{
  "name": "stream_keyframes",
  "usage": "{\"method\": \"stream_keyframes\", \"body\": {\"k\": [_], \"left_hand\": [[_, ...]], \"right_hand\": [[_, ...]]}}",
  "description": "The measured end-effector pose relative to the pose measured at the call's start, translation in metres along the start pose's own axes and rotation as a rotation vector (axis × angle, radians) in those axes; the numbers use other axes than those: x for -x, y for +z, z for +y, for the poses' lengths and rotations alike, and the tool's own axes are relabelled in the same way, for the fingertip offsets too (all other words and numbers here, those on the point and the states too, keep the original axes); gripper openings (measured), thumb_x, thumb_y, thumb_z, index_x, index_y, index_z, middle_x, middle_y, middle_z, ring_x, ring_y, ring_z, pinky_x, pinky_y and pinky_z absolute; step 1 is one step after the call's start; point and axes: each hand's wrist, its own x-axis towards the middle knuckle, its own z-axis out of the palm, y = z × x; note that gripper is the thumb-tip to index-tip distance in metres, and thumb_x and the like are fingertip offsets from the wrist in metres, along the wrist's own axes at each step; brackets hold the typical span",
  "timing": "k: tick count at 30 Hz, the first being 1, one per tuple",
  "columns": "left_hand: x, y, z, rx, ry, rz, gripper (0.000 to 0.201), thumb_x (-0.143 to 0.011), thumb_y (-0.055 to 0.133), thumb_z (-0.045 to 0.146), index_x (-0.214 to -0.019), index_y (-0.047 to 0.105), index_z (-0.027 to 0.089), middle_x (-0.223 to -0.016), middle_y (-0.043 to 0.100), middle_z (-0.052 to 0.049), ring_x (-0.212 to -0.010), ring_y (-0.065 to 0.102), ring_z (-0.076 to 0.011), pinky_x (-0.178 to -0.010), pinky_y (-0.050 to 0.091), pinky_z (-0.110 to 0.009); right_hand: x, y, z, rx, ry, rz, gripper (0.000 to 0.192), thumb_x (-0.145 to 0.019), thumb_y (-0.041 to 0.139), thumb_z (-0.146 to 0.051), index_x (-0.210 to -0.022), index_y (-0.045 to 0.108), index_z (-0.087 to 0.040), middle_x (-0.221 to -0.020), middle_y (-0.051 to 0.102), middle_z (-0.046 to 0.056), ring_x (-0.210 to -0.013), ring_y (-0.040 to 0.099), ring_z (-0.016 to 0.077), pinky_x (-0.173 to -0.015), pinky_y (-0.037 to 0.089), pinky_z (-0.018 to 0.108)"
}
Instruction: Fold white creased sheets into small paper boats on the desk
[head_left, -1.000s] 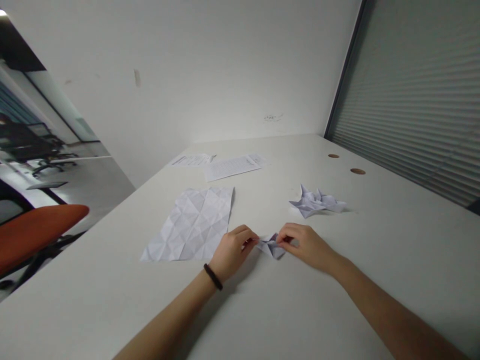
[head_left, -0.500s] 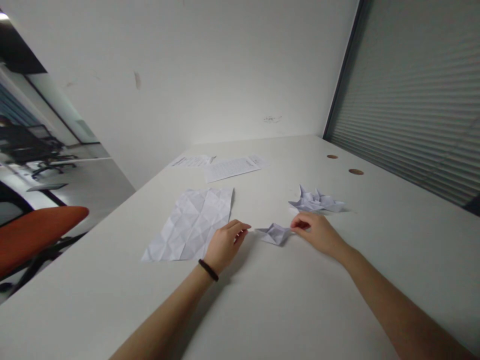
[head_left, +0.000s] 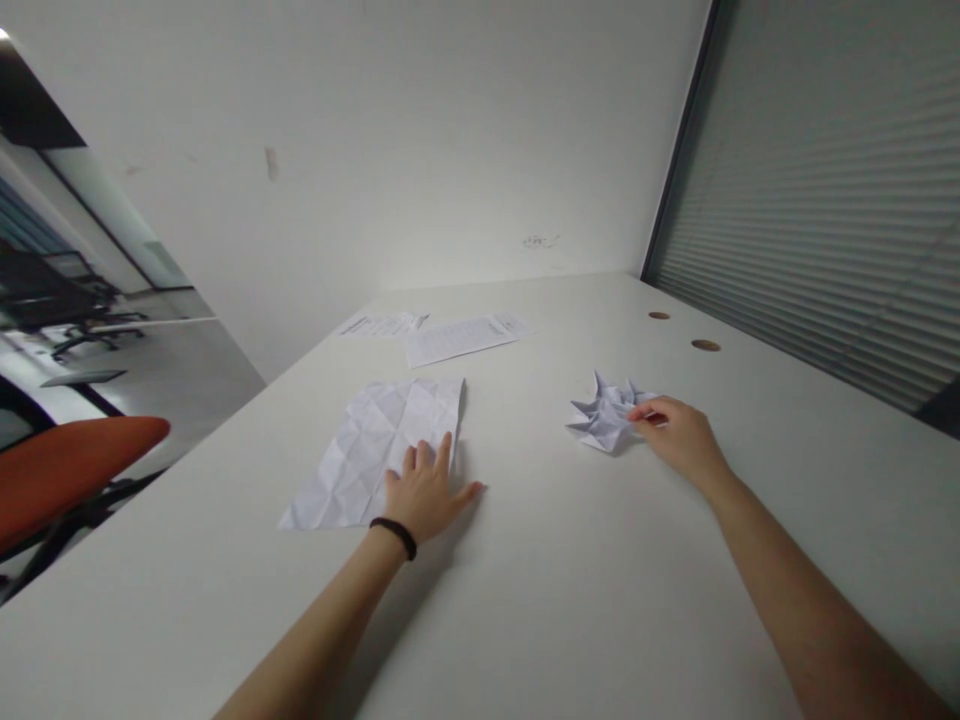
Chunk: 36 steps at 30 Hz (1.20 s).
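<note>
My left hand [head_left: 424, 492] is open, its fingers spread over the right edge of a white sheet of paper [head_left: 349, 460] covered in a grid of diagonal creases. Whether the palm presses on the sheet, I cannot tell. To the right, my right hand [head_left: 679, 432] pinches a folded paper piece [head_left: 606, 436] at the near side of a small pile of pointed, folded paper pieces [head_left: 606, 402]. Held piece and pile overlap, so where one ends and the other starts is hard to see. Thumb and index fingertips are pressed together.
Printed papers [head_left: 461, 340] lie farther back on the white table [head_left: 525, 600]. Two round holes [head_left: 705, 345] sit near its right edge, beside a window with blinds [head_left: 817, 200]. An orange chair [head_left: 82, 465] stands to the left, and a wall [head_left: 465, 150] rises behind.
My right hand has carried the folded paper piece from between the hands right and back to the pile. My left hand has moved left over the creased sheet and spread its fingers.
</note>
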Motion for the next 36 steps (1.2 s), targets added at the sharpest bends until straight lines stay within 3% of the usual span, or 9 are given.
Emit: {"method": "stream_keyframes", "body": {"k": [5, 8, 11, 14, 17, 21, 31, 34, 36], "left_hand": [[0.001, -0.008, -0.022, 0.133, 0.211, -0.114, 0.086, -0.066, 0.056, 0.056, -0.133, 0.031, 0.009, -0.137, 0.031, -0.025, -0.127, 0.025, -0.0396, -0.093, 0.034, -0.053], [-0.001, -0.010, -0.037, 0.209, 0.356, -0.079, 0.062, -0.061, 0.065, 0.039, -0.116, 0.052, 0.015, -0.128, 0.048, -0.019, -0.122, 0.038, -0.0339, -0.095, 0.037, -0.044], [-0.004, -0.012, -0.046, 0.277, 0.415, -0.026, 0.040, -0.061, 0.063, 0.029, -0.100, 0.060, 0.019, -0.117, 0.058, -0.013, -0.110, 0.051, -0.0286, -0.092, 0.041, -0.037], [-0.006, -0.017, -0.048, 0.296, 0.379, -0.034, 0.030, -0.070, 0.054, 0.030, -0.097, 0.060, 0.019, -0.107, 0.063, -0.010, -0.097, 0.059, -0.0247, -0.084, 0.044, -0.034], [-0.006, -0.026, -0.044, 0.208, 0.328, 0.001, 0.022, -0.078, 0.044, 0.027, -0.086, 0.062, 0.017, -0.091, 0.067, -0.009, -0.085, 0.062, -0.0228, -0.075, 0.043, -0.032], [-0.004, -0.037, -0.037, 0.139, 0.229, 0.098, 0.018, -0.078, 0.048, 0.028, -0.068, 0.058, 0.017, -0.074, 0.065, -0.006, -0.070, 0.060, -0.0214, -0.060, 0.037, -0.027], [-0.002, -0.035, -0.028, 0.186, 0.211, 0.390, 0.046, -0.082, 0.042, 0.049, -0.048, 0.039, 0.018, -0.046, 0.045, 0.001, -0.045, 0.041, -0.0128, -0.048, 0.021, -0.026], [0.003, -0.030, -0.016, 0.305, 0.286, 0.531, 0.046, -0.086, 0.037, 0.044, -0.048, 0.036, 0.018, -0.047, 0.039, 0.002, -0.044, 0.037, -0.0107, -0.049, 0.024, -0.025], [0.009, -0.024, -0.002, 0.441, 0.378, 0.580, 0.044, -0.088, 0.035, 0.039, -0.049, 0.037, 0.018, -0.048, 0.037, 0.002, -0.045, 0.037, -0.0099, -0.048, 0.026, -0.024]], "right_hand": [[-0.005, -0.008, 0.015, 0.146, 0.164, 0.021, 0.018, -0.065, 0.050, -0.020, -0.060, 0.067, -0.020, -0.059, 0.066, 0.002, -0.055, 0.058, 0.0176, -0.053, 0.040, 0.027], [-0.006, -0.007, 0.025, 0.172, 0.192, 0.035, 0.019, -0.065, 0.049, -0.020, -0.061, 0.067, -0.019, -0.058, 0.066, 0.004, -0.055, 0.058, 0.0192, -0.052, 0.039, 0.028], [-0.006, -0.004, 0.031, 0.190, 0.188, 0.066, 0.021, -0.066, 0.048, -0.019, -0.069, 0.068, -0.017, -0.071, 0.068, 0.008, -0.063, 0.060, 0.0215, -0.059, 0.042, 0.030], [-0.006, -0.004, 0.029, 0.195, 0.161, 0.109, 0.023, -0.067, 0.047, -0.018, -0.078, 0.068, -0.015, -0.080, 0.066, 0.010, -0.066, 0.060, 0.0208, -0.066, 0.044, 0.033], [-0.005, -0.004, 0.019, 0.124, 0.027, 0.176, 0.022, -0.069, 0.047, -0.018, -0.079, 0.066, -0.015, -0.084, 0.063, 0.010, -0.068, 0.058, 0.0187, -0.068, 0.046, 0.032], [-0.002, -0.001, 0.004, -0.022, -0.109, 0.192, 0.018, -0.072, 0.047, -0.020, -0.076, 0.065, -0.016, -0.082, 0.062, 0.008, -0.071, 0.057, 0.0183, -0.062, 0.049, 0.030], [0.004, 0.001, -0.015, -0.198, -0.153, 0.188, 0.014, -0.076, 0.050, -0.024, -0.076, 0.063, -0.018, -0.082, 0.061, 0.007, -0.072, 0.058, 0.0183, -0.062, 0.050, 0.030], [0.015, 0.010, -0.034, -0.318, -0.222, 0.099, 0.015, -0.080, 0.049, -0.026, -0.081, 0.062, -0.020, -0.084, 0.060, 0.007, -0.078, 0.058, 0.0189, -0.067, 0.050, 0.032], [0.026, 0.020, -0.047, -0.469, -0.196, -0.075, 0.018, -0.082, 0.048, -0.030, -0.091, 0.059, -0.020, -0.089, 0.061, 0.007, -0.079, 0.059, 0.0179, -0.069, 0.050, 0.032]]}}
